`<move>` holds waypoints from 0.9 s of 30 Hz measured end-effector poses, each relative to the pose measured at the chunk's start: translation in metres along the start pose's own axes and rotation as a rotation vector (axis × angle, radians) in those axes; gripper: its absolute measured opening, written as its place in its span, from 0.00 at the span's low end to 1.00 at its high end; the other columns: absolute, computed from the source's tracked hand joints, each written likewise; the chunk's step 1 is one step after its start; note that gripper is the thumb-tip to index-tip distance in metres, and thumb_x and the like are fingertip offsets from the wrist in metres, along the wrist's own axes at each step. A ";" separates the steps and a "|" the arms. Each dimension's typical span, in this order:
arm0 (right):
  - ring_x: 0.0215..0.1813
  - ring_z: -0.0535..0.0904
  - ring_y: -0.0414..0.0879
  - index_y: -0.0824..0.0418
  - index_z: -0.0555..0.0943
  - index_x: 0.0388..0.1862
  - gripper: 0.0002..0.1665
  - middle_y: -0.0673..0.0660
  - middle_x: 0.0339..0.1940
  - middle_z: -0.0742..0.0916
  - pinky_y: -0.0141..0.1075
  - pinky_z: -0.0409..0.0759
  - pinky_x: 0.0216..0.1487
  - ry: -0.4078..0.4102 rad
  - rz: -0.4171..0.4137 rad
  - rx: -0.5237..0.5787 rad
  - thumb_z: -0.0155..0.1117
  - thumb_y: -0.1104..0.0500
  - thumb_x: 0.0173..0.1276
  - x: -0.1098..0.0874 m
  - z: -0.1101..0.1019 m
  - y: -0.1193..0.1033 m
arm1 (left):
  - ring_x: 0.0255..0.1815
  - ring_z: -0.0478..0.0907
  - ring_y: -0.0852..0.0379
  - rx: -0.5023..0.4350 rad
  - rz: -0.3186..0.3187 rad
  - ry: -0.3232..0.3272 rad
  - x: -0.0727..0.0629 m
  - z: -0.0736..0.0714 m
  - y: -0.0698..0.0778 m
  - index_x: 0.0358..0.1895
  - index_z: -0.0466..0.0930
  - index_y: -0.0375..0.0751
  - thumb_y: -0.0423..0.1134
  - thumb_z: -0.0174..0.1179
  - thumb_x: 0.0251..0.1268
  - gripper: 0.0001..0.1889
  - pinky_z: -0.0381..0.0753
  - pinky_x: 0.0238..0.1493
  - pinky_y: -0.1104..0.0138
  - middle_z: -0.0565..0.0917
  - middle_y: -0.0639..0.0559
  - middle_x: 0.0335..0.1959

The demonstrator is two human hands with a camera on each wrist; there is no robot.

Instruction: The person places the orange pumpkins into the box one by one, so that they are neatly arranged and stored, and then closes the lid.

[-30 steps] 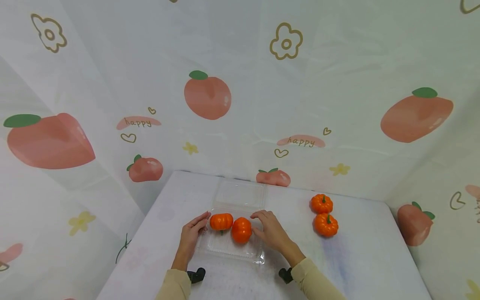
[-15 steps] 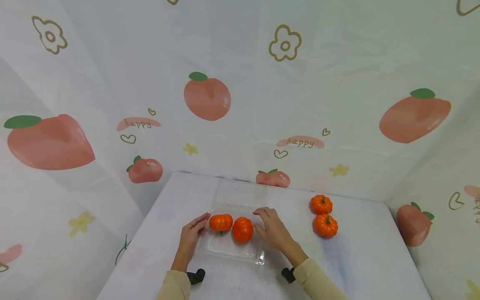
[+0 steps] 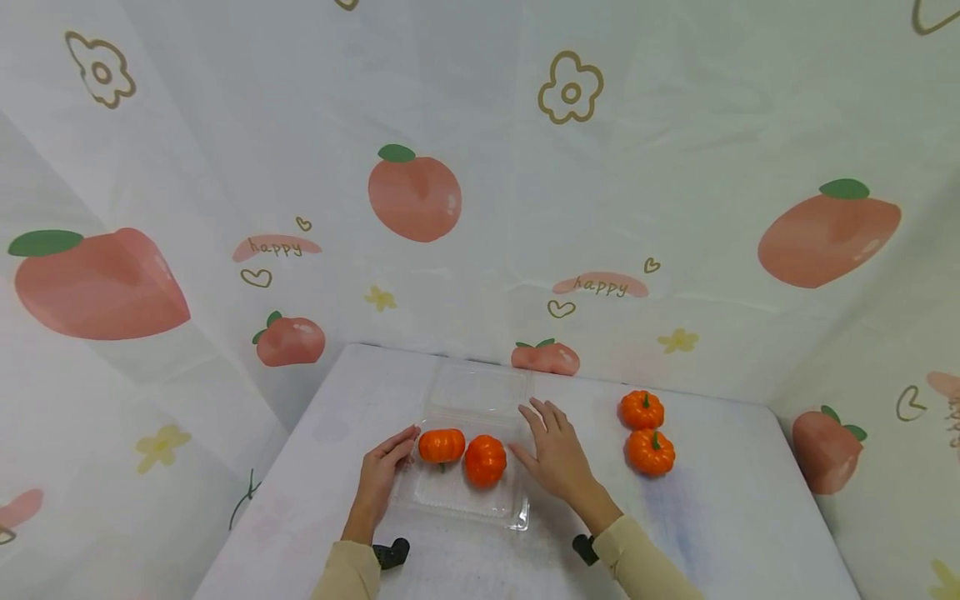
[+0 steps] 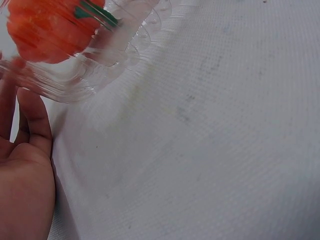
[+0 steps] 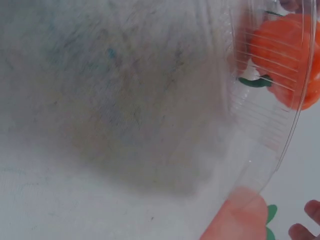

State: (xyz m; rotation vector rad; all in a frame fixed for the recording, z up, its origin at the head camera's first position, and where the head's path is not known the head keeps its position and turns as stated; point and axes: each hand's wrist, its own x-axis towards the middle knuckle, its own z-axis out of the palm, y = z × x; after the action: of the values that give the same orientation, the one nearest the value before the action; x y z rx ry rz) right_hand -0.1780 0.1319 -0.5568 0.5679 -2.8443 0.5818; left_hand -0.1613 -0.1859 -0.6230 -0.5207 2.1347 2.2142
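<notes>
Two small orange toy pumpkins sit in a clear plastic clamshell box (image 3: 468, 517), whose hinged lid (image 3: 480, 390) lies folded back. The left pumpkin (image 3: 442, 447) is tipped with its green stem toward me; the right pumpkin (image 3: 485, 462) stands beside it. My left hand (image 3: 378, 471) rests its fingers along the box's left side; the left wrist view shows its fingertips at the clear wall below the pumpkin (image 4: 50, 32). My right hand (image 3: 558, 458) hovers at the right rim with fingers spread and holds nothing. Its fingertips (image 5: 300, 231) show at the right wrist view's corner.
Two more orange pumpkins, a rear one (image 3: 641, 410) and a front one (image 3: 650, 452), stand close together on the white-covered table (image 3: 720, 517) at the right. A fruit-printed curtain (image 3: 480, 292) rises behind the table's back edge.
My right hand has drawn away from the right pumpkin, moving a little to the right and spreading its fingers. The right pumpkin has settled slightly. My left hand has stayed put.
</notes>
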 end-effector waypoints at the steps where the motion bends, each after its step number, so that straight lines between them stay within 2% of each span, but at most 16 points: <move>1: 0.77 0.65 0.60 0.53 0.67 0.77 0.41 0.60 0.79 0.70 0.59 0.68 0.76 -0.006 0.008 -0.005 0.63 0.39 0.71 0.000 0.000 0.000 | 0.44 0.82 0.63 0.000 0.002 -0.001 0.000 0.000 0.000 0.65 0.82 0.47 0.48 0.62 0.72 0.21 0.82 0.47 0.77 0.86 0.58 0.61; 9: 0.80 0.61 0.63 0.53 0.63 0.80 0.43 0.61 0.81 0.67 0.62 0.60 0.79 -0.014 0.040 -0.068 0.57 0.36 0.73 -0.002 0.000 0.006 | 0.44 0.81 0.63 0.001 0.002 -0.013 -0.001 0.000 -0.001 0.66 0.81 0.44 0.47 0.62 0.73 0.22 0.81 0.47 0.76 0.85 0.53 0.64; 16: 0.81 0.59 0.64 0.51 0.63 0.81 0.43 0.63 0.82 0.66 0.64 0.55 0.81 -0.012 0.067 -0.104 0.57 0.36 0.74 -0.003 -0.004 0.015 | 0.43 0.82 0.62 -0.007 -0.005 -0.008 -0.002 0.000 0.001 0.65 0.82 0.47 0.46 0.62 0.73 0.21 0.82 0.47 0.76 0.86 0.57 0.62; 27: 0.82 0.55 0.66 0.53 0.59 0.82 0.46 0.65 0.83 0.61 0.65 0.49 0.81 -0.036 0.119 -0.128 0.57 0.35 0.73 -0.004 -0.012 0.028 | 0.45 0.81 0.63 -0.007 -0.008 -0.009 -0.003 0.000 0.003 0.66 0.81 0.46 0.46 0.61 0.74 0.21 0.81 0.48 0.77 0.84 0.53 0.64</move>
State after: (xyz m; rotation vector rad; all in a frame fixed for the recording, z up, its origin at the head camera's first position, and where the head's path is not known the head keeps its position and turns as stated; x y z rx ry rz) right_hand -0.1848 0.1619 -0.5563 0.3938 -2.9383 0.4083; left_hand -0.1596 -0.1854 -0.6195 -0.5183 2.1171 2.2165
